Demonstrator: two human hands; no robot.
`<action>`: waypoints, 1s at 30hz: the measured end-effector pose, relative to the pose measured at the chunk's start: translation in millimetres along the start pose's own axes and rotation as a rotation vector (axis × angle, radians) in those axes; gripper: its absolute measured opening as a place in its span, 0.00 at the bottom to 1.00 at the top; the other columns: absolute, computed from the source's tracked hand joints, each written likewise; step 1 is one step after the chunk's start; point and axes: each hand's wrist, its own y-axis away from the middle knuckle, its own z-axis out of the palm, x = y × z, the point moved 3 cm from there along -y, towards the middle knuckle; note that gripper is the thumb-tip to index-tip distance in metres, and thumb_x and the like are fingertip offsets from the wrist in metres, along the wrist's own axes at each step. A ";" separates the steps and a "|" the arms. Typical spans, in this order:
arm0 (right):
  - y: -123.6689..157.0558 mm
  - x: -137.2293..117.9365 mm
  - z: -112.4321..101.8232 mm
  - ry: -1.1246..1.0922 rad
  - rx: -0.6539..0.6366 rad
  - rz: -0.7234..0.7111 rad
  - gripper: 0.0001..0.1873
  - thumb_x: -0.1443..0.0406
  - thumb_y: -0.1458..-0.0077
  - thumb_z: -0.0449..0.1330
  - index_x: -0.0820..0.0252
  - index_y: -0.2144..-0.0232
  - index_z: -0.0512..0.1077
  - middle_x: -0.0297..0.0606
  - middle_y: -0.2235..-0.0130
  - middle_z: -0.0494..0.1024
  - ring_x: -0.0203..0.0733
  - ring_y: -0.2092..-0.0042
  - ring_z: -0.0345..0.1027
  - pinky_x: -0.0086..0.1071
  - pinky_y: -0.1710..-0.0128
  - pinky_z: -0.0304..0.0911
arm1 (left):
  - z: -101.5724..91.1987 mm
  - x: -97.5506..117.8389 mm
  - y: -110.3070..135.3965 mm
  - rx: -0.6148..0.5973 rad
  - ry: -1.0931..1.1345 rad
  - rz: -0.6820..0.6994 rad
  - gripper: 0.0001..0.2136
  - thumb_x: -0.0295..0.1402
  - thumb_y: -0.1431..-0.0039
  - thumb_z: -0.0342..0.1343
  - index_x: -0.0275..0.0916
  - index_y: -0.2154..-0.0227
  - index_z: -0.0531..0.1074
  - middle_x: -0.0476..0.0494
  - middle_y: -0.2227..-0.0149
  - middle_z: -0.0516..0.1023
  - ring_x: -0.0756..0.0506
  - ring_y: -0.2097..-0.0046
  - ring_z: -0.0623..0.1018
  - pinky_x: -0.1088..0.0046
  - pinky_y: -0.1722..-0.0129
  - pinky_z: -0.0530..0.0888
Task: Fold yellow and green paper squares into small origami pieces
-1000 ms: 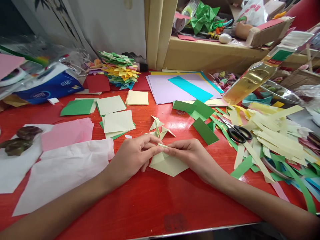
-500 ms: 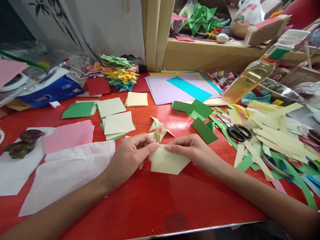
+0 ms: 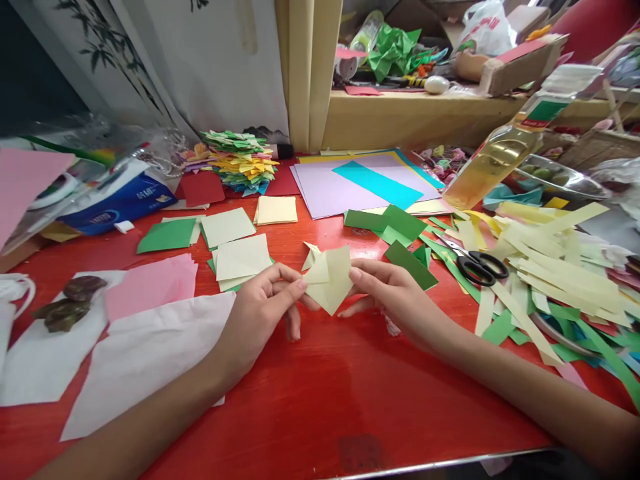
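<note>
A pale yellow-green sheet of folded paper (image 3: 334,280) is held up over the red table between my two hands. My left hand (image 3: 273,297) pinches its left corner between thumb and fingers. On the other side, my right hand (image 3: 383,287) grips the right edge, thumb toward me. Creases and a folded-over flap show on the paper's face. Just behind it, a small folded paper piece (image 3: 311,255) with pointed tips stands on the table, mostly hidden by the sheet.
Cream paper squares (image 3: 243,257) and green paper squares (image 3: 167,235) lie left of centre. Black-handled scissors (image 3: 481,267) rest beside a heap of paper strips (image 3: 565,267) at right. A bottle (image 3: 505,153) leans behind them. White sheets (image 3: 150,353) cover the left front.
The paper has been turned, so a corner now points down toward me. My right hand has shifted to its right edge, and the view has moved slightly.
</note>
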 end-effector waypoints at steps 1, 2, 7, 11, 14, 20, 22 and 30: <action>0.9 0.4 0.8 0.029 0.006 0.000 0.14 0.59 0.46 0.55 0.59 0.59 0.71 0.41 0.60 0.74 0.39 0.63 0.70 0.31 0.69 0.71 | 0.9 -0.4 0.6 -0.016 -0.018 -0.013 0.08 0.38 0.43 0.50 0.38 0.72 0.63 0.53 0.75 0.75 0.55 0.84 0.68 0.77 0.78 0.66; 1.6 0.9 0.8 0.054 0.023 -0.002 0.13 0.60 0.45 0.54 0.59 0.60 0.72 0.40 0.61 0.74 0.38 0.64 0.70 0.30 0.69 0.71 | 1.8 -0.8 1.2 -0.032 -0.036 -0.026 0.09 0.38 0.43 0.50 0.38 0.73 0.62 0.53 0.76 0.75 0.55 0.84 0.67 0.77 0.79 0.66; 1.5 7.1 -3.5 0.112 0.074 -0.009 0.13 0.60 0.44 0.52 0.59 0.63 0.73 0.39 0.65 0.75 0.37 0.67 0.70 0.29 0.70 0.70 | 5.2 -1.6 3.4 -0.094 -0.109 -0.047 0.08 0.38 0.43 0.50 0.39 0.72 0.63 0.54 0.76 0.72 0.55 0.80 0.67 0.78 0.77 0.66; 0.1 9.3 -5.5 0.126 0.078 -0.010 0.12 0.59 0.44 0.52 0.60 0.66 0.72 0.38 0.68 0.74 0.37 0.71 0.70 0.30 0.73 0.69 | 6.0 -3.5 2.2 -0.099 -0.107 -0.039 0.08 0.37 0.45 0.52 0.41 0.66 0.63 0.55 0.73 0.68 0.56 0.78 0.67 0.79 0.77 0.66; 0.0 6.8 -6.0 0.159 0.115 -0.048 0.12 0.58 0.44 0.51 0.59 0.67 0.70 0.36 0.68 0.73 0.37 0.70 0.69 0.29 0.73 0.69 | 6.8 -4.7 -0.1 -0.130 -0.094 -0.033 0.09 0.35 0.45 0.53 0.42 0.61 0.61 0.54 0.69 0.69 0.57 0.78 0.67 0.80 0.77 0.66; 3.9 5.9 -0.1 0.377 0.036 -0.067 0.10 0.59 0.43 0.50 0.60 0.70 0.65 0.34 0.74 0.72 0.35 0.74 0.69 0.28 0.73 0.67 | 9.3 -1.8 1.2 -0.192 -0.062 -0.024 0.13 0.39 0.46 0.53 0.42 0.59 0.61 0.52 0.68 0.70 0.55 0.75 0.68 0.79 0.76 0.67; 6.0 6.7 1.8 0.455 -0.009 -0.068 0.11 0.59 0.42 0.50 0.60 0.72 0.64 0.33 0.78 0.71 0.36 0.76 0.68 0.29 0.75 0.65 | 9.7 -0.6 2.9 -0.197 -0.052 -0.032 0.14 0.42 0.45 0.51 0.43 0.58 0.61 0.53 0.70 0.69 0.55 0.75 0.68 0.78 0.75 0.67; 6.1 2.6 4.9 0.339 -0.046 -0.047 0.11 0.57 0.45 0.54 0.59 0.66 0.64 0.30 0.79 0.71 0.35 0.80 0.68 0.27 0.79 0.63 | 4.5 -3.1 1.0 -0.099 -0.071 -0.023 0.08 0.38 0.44 0.50 0.39 0.67 0.64 0.55 0.79 0.67 0.54 0.79 0.69 0.77 0.76 0.67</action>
